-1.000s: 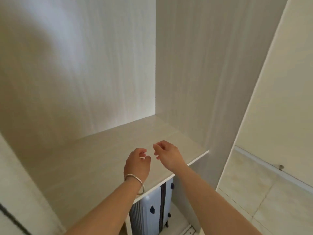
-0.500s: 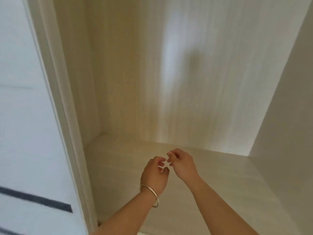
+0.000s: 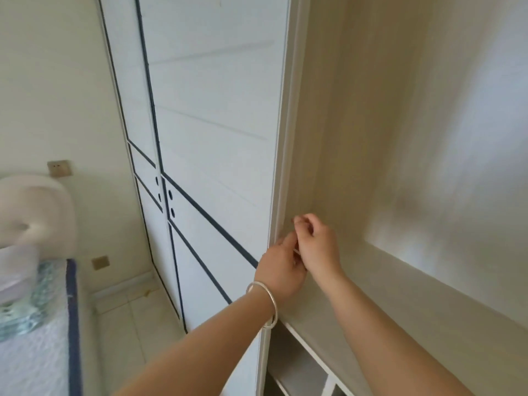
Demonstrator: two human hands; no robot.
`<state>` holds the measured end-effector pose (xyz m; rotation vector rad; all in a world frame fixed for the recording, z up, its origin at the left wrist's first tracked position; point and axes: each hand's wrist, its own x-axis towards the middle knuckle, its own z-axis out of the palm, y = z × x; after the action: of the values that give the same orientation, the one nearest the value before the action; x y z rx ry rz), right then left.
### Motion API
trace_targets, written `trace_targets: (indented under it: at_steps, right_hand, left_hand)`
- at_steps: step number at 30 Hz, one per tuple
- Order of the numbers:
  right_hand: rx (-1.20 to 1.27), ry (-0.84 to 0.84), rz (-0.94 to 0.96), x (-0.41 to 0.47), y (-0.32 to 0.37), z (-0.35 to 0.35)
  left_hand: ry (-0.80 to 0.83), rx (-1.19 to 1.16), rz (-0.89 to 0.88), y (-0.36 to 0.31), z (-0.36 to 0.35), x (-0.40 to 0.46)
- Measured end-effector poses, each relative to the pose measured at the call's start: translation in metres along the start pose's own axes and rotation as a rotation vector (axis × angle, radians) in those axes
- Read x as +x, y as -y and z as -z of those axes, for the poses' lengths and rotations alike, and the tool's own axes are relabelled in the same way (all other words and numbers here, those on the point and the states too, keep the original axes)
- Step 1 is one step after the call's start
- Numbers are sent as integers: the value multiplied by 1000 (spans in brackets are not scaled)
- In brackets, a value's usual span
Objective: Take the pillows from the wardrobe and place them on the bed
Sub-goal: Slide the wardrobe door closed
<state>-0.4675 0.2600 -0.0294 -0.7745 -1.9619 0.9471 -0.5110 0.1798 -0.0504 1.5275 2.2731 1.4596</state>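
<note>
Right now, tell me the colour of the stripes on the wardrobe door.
Dark navy stripes on a white wardrobe door, seen in the head view.

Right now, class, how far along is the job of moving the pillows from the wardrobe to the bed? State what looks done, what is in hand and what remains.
Done: white pillows already lie on the blue-edged patterned bed, and the pale wooden wardrobe shelf shows no pillow. In hand: nothing; the left hand and right hand are loosely curled together near the white sliding wardrobe door. Left: possibly nothing, though other wardrobe compartments are out of sight.
</note>
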Motion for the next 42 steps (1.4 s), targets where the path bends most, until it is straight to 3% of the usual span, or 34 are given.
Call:
trace_targets:
  at_steps: [6,10,14,21,24,33,42]
  right_hand:
    - [93,43,101,1,33,-8]
    - [-11,58,4,8,50,-18]
    - [-58,37,-93,15,58,-20]
    - [-50,24,-149,-2,50,-1]
    - [-38,-20,-150,-21,44,18]
    - [-86,-319,-78,-105,38,98]
    - [-245,-390,-51,-182,29,192]
  left_hand:
    - [-252,238,-229,2,30,-4]
    - [-364,244,-133,9,47,-4]
    - [-343,182,-25,11,48,4]
    - [-195,12,-210,17,46,-3]
    - [-129,23,-369,13,40,-12]
    - [-122,-9,-837,-38,-6,-50]
    - [-210,24,-873,-105,-63,-102]
